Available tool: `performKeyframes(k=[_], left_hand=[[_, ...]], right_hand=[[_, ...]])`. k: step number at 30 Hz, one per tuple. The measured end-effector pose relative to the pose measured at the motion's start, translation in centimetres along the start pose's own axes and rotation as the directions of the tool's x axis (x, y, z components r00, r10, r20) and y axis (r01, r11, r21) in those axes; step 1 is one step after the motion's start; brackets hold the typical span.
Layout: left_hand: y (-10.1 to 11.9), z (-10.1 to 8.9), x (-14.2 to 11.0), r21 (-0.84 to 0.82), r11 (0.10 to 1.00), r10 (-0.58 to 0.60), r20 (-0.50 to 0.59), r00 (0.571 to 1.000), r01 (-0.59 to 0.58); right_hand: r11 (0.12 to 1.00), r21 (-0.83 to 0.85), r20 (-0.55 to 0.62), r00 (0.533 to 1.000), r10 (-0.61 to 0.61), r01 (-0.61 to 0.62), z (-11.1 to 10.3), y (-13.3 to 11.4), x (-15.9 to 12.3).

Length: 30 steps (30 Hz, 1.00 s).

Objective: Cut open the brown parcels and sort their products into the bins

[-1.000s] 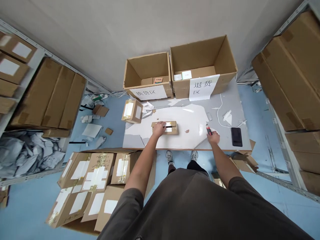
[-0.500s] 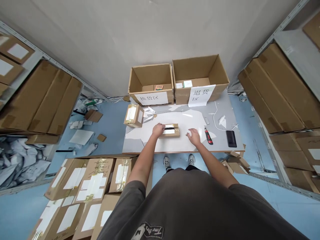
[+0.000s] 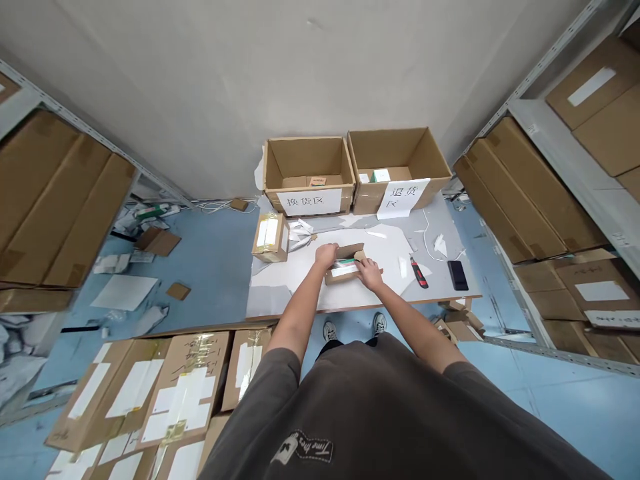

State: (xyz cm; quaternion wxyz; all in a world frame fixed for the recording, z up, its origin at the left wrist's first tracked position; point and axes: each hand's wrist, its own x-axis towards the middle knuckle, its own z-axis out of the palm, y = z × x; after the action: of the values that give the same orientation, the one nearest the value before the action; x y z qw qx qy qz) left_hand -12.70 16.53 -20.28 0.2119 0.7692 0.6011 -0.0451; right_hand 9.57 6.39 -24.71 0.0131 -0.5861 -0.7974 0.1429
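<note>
A small cardboard box [image 3: 336, 279] lies on the white-covered middle of the table with its top flaps raised. Something with a green and white edge shows inside, too small to name. My left hand [image 3: 327, 255] grips the box at its left end, fingers closed on the cardboard. At the right end, my right hand [image 3: 370, 274] has its fingers bent over the flap and the opening, hiding part of the contents. To the right of the hands lies a red and black utility knife [image 3: 419, 273].
Two large open cartons with handwritten signs, left carton [image 3: 310, 200] and right carton [image 3: 363, 201], stand at the back. A taped box [image 3: 270, 238] sits at left, a black phone [image 3: 458, 275] at right. Stacked parcels [image 3: 187, 353] flank me on the left; loaded shelves line both sides.
The small box's top has gone from closed to open, with its flaps up. My right hand has moved left onto the box; my left hand stays at its left end.
</note>
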Motion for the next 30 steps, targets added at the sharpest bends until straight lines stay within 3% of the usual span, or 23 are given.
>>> performKeyframes(k=[9, 14, 17, 19, 22, 30], left_hand=[[-2.1, 1.1, 0.7, -0.146, 0.957, -0.244, 0.063, 0.968, 0.251], [-1.9, 1.9, -0.2, -0.169, 0.935, -0.302, 0.078, 0.95, 0.311], [-1.2, 2.1, -0.8, -0.117, 0.953, -0.284, -0.023, 0.959, 0.279], [-0.5, 2.1, -1.1, -0.024, 0.979, -0.201, -0.08, 0.976, 0.2], [0.4, 2.2, -1.7, 0.064, 0.993, -0.102, -0.012, 0.995, 0.103], [0.6, 4.1, -4.1, 0.031, 0.995, -0.101, 0.112, 0.989, 0.098]], right_hand=[[0.999, -0.02, -0.167, 0.985, 0.04, -0.044, 0.6, 1.2, -2.2], [0.999, 0.001, -0.168, 0.985, 0.049, -0.05, 2.2, 2.5, -4.3], [0.999, 0.018, -0.173, 0.984, 0.046, -0.044, 3.3, 2.5, -5.1], [0.998, 0.034, -0.166, 0.985, 0.052, -0.047, 4.1, 2.3, -5.6], [0.994, 0.077, -0.14, 0.986, 0.086, -0.076, 5.3, 1.9, -6.4], [0.912, 0.323, -0.041, 0.958, 0.282, -0.255, 7.1, -0.7, -5.4]])
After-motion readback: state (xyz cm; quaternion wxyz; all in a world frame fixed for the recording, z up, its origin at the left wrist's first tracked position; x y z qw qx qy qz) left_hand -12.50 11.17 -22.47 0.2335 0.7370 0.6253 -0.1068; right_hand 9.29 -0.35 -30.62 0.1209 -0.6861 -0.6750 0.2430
